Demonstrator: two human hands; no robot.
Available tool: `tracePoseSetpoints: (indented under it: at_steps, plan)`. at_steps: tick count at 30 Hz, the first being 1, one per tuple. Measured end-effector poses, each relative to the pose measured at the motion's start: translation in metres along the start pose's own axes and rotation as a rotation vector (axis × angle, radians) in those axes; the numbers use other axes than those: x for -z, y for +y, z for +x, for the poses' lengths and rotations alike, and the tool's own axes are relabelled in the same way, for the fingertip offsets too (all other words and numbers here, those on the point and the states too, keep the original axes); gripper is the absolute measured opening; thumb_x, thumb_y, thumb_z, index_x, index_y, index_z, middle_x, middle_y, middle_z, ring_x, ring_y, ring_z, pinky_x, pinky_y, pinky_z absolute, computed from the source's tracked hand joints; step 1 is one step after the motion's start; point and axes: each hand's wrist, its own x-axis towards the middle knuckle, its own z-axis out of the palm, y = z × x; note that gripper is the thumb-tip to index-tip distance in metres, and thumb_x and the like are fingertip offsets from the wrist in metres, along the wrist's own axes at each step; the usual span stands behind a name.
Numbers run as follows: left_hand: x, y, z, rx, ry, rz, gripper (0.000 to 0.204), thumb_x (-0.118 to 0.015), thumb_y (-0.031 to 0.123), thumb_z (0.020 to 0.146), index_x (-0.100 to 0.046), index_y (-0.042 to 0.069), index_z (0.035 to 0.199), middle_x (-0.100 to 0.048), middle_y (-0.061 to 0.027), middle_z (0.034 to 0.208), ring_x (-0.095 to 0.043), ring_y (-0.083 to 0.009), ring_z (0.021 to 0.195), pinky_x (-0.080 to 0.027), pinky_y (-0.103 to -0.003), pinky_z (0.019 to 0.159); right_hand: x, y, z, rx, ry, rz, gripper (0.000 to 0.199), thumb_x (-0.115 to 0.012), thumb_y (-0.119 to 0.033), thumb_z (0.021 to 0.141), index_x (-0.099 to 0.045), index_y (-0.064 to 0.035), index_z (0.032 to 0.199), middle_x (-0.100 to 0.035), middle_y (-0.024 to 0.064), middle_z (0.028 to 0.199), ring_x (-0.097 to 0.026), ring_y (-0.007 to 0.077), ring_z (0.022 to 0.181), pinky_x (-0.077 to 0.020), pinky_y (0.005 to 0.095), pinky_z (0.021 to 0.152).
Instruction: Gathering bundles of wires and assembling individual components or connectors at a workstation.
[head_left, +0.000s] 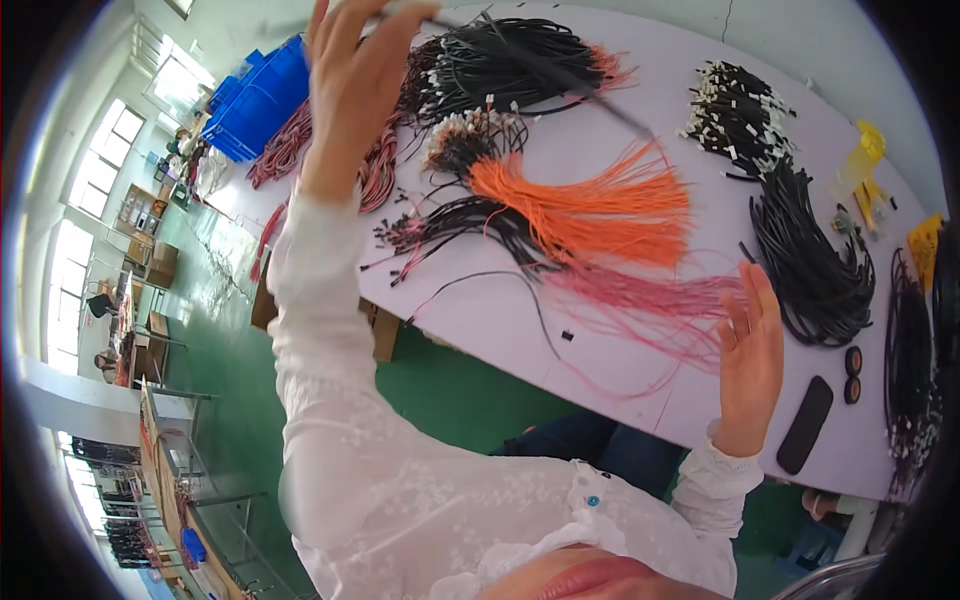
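My left hand point(355, 100) is raised over the far left part of the table, fingers bent around a black cable point(570, 75). The cable is smeared by motion and runs to the right over a bundle of black cables with pink-orange ends point(510, 70). My right hand point(750, 355) is held up at the table's near edge, fingers stretched, beside the loose ends of a bundle of pink wires point(640, 300). Between the hands lie orange wires point(610, 210) with white connectors. One single black-and-pink wire point(535, 290) curves along the near edge, beside a small black connector point(567, 336).
A blue bin point(258, 100) stands at the far left. Black cables with white connectors point(745, 115) and a thick black bundle point(810, 260) lie at right. A black phone-shaped slab point(805, 425), two black rolls point(852, 375) and a yellow-capped container point(860, 155) are nearby.
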Motion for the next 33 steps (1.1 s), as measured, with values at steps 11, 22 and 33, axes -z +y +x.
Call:
tracePoseSetpoints:
  at_steps: [11,22,33]
  plan:
    - [-0.311,-0.081,-0.225,0.519,-0.543,-0.087,0.055,-0.055,0.023,0.1,-0.044,-0.005,0.146,-0.045,-0.0272,0.149,-0.041,-0.0409,0.14,-0.035,-0.043,0.118,0.072,0.028,-0.066,-0.326,0.128,-0.31,0.05,-0.052,-0.035,0.106,-0.051,-0.0002,0.141,-0.056,0.0165,0.142,-0.065,0.0175,0.103,-0.0509,0.0278,0.084]
    - [-0.146,0.046,-0.228,-0.017,-1.124,-0.334,0.034,-0.06,0.002,0.085,-0.07,0.019,0.114,-0.064,-0.0029,0.131,-0.066,-0.0266,0.111,-0.057,-0.038,0.091,0.043,0.022,-0.114,-0.368,0.147,-0.322,0.04,-0.049,-0.031,0.107,-0.056,0.0005,0.131,-0.061,0.0139,0.131,-0.061,0.0141,0.095,-0.0481,0.0281,0.082]
    - [0.163,0.191,-0.098,0.195,-1.017,-0.229,0.028,-0.065,0.012,0.084,-0.065,0.013,0.112,-0.053,-0.0036,0.081,-0.062,-0.0216,0.067,-0.049,-0.036,0.054,-0.053,0.111,-0.11,-0.778,-0.28,0.133,0.046,-0.041,-0.034,0.11,-0.054,0.0011,0.137,-0.065,0.016,0.129,-0.063,0.0274,0.117,-0.0467,0.0378,0.103]
